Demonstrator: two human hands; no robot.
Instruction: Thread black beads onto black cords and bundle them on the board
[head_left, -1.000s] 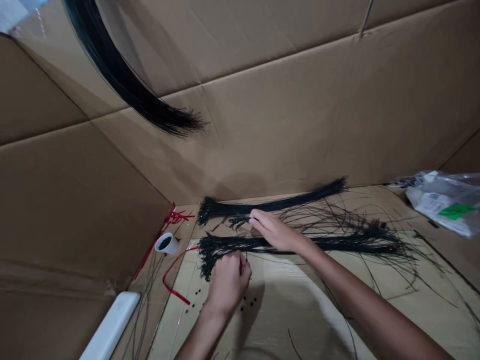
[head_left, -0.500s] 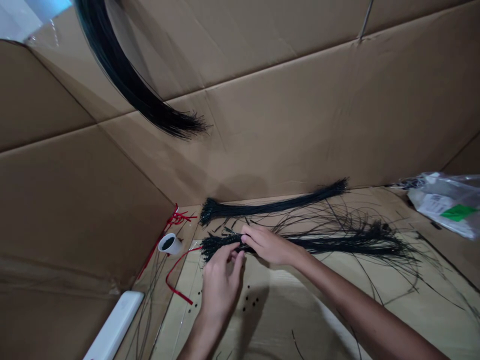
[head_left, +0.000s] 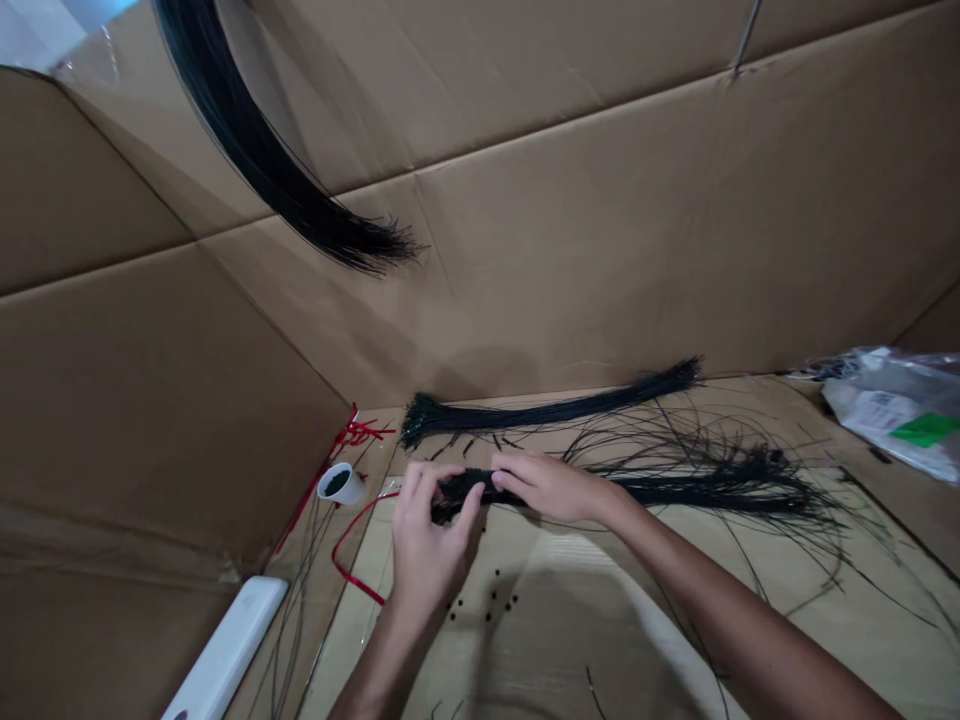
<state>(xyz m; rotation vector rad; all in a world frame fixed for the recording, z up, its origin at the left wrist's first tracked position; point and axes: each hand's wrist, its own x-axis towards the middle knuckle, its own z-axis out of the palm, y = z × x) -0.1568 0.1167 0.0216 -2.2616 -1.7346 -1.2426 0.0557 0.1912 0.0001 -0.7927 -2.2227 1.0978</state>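
My left hand (head_left: 431, 535) and my right hand (head_left: 547, 487) meet over the gathered end of a bundle of thin black cords (head_left: 461, 489), and the fingers of both hands close on it. The rest of that bundle runs right across the cardboard, fraying into loose strands (head_left: 712, 470). A second, tidier black bundle (head_left: 540, 417) lies just beyond my hands, not touched. Several small black beads (head_left: 487, 600) are scattered on the cardboard below my left hand. The gripped end is largely hidden by my fingers.
Cardboard walls surround the work surface. A long black bundle (head_left: 262, 150) hangs at upper left. A small white cup (head_left: 341, 484) holding black beads and a red cord (head_left: 358, 560) lie left of my hands. A white bar (head_left: 225, 645) and a plastic bag (head_left: 892, 410) sit at the edges.
My hands have come together on the bundle's end, which has been gathered tighter and drawn right, off its earlier splayed position. My left hand moved up from the cardboard.
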